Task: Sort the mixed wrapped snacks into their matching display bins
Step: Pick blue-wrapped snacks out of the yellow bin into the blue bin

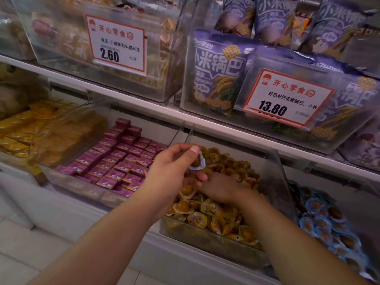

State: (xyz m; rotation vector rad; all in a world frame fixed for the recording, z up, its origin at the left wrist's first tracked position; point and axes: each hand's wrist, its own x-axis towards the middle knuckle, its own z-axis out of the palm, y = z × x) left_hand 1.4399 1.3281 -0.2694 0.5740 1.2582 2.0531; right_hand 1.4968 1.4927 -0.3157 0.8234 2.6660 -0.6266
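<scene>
My left hand (174, 169) hovers over the left part of a clear bin (275, 161) filled with yellow-wrapped snack cups (222, 217). Thumb and fingers pinch a blue-rimmed snack cup (197, 162). My right hand (222, 189) lies low in the yellow pile, just right of the left hand; its fingers are hidden behind the left hand. To the right sits a bin of blue-wrapped snack cups (327, 221) that match the held one.
Left of the yellow bin is a bin of purple boxed snacks (121, 159), then yellow packets (22, 132). The shelf above (144, 105) carries clear bins with purple bags (218, 77) and two price tags (117, 43). White floor lies at the lower left.
</scene>
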